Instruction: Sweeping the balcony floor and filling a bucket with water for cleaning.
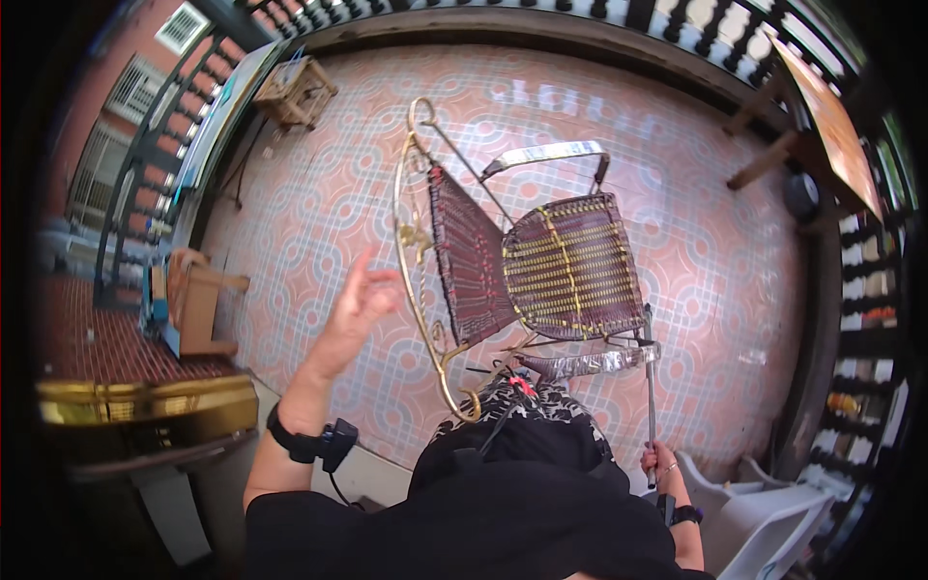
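Note:
A woven armchair (565, 264) stands tipped over in front of me, with dark brown and yellow weave on the seat and red strands in the backrest (471, 272). A gold-coloured curved metal frame (401, 239) edges its back. My left hand (366, 297) is raised just left of that frame, fingers apart and slightly blurred, holding nothing. At lower right, my right hand (658, 458) grips a grey metal tube (650, 406). The tube reaches up past the near armrest (587, 364), which is wrapped in shiny tape; whether it belongs to the chair is unclear. The far armrest (547, 152) is wrapped likewise.
Patterned tiles (326, 181) cover the floor. A small wooden stool (297, 94) stands at the far left, another wooden stool (199, 304) nearer. A wooden table (826, 123) is at the right. Light grey plastic chairs (761, 515) sit beside my right arm. Dark baluster railings (681, 29) border the space.

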A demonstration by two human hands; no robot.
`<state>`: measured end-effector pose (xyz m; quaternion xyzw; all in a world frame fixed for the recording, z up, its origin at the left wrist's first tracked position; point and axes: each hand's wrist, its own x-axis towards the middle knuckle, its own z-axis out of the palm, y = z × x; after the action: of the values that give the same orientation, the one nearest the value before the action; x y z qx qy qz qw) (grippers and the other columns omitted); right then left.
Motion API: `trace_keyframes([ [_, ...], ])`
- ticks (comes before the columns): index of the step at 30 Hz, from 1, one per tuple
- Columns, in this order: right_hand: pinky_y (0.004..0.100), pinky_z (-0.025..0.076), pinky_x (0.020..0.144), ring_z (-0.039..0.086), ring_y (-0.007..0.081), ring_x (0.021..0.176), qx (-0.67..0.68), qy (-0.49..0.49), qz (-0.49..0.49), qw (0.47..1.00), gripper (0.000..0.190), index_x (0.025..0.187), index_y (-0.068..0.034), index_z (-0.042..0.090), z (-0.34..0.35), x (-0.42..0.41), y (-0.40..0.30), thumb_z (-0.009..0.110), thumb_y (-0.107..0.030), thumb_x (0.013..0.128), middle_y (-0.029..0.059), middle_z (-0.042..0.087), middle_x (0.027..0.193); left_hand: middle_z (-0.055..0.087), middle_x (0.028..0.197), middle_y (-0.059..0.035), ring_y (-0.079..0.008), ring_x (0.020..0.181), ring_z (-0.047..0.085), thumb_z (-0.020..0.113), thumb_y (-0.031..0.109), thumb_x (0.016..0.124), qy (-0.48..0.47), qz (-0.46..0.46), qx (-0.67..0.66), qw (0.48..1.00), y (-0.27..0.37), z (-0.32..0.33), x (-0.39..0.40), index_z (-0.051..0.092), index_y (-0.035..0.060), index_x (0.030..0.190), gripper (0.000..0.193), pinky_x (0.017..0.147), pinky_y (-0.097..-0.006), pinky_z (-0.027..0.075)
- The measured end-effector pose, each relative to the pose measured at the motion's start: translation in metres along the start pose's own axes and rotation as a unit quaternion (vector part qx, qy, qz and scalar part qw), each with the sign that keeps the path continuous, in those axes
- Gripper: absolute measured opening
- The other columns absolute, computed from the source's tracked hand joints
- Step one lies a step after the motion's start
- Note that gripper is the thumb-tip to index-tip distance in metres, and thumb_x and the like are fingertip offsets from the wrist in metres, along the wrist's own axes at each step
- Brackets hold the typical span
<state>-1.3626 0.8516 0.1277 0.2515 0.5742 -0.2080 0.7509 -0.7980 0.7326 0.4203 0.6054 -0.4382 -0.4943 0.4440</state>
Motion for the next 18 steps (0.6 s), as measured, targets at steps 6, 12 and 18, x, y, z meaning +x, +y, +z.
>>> trace_keyframes([
  [6,0.0142,0.027,0.030,0.030,0.0025,0.037,0.054,-0.101,0.097,0.989,0.013,0.073,-0.003,0.046,0.037,0.013,-0.058,0.042,-0.016,0.075,-0.0033,0.039,0.049,0.047,0.084,-0.0045,-0.0118,0.080,0.046,0.046,0.017,0.078,0.028,-0.028,-0.131,0.991,-0.031,0.051,-0.014,0.031,0.0021,0.112,0.040,0.073,-0.0259,0.037],
  [12,0.0147,0.034,0.029,0.039,0.0065,0.036,0.165,-0.092,0.043,0.981,0.013,0.074,0.002,0.046,0.123,0.034,-0.099,0.037,-0.007,0.073,0.0060,0.050,0.059,0.047,0.075,0.0004,-0.0076,0.072,0.045,0.050,0.022,0.076,-0.055,-0.019,-0.239,0.969,-0.037,0.033,0.000,0.045,0.0038,0.092,0.024,0.069,-0.0216,0.035],
  [18,0.0148,0.037,0.029,0.041,0.0082,0.036,0.243,-0.066,-0.019,0.968,0.013,0.072,0.002,0.046,0.177,0.048,-0.090,0.035,-0.005,0.074,0.0078,0.050,0.060,0.046,0.066,0.0018,-0.0053,0.063,0.044,0.052,0.022,0.075,-0.115,-0.036,-0.272,0.955,-0.044,0.022,0.006,0.045,0.0059,0.081,0.019,0.061,-0.0192,0.036],
])
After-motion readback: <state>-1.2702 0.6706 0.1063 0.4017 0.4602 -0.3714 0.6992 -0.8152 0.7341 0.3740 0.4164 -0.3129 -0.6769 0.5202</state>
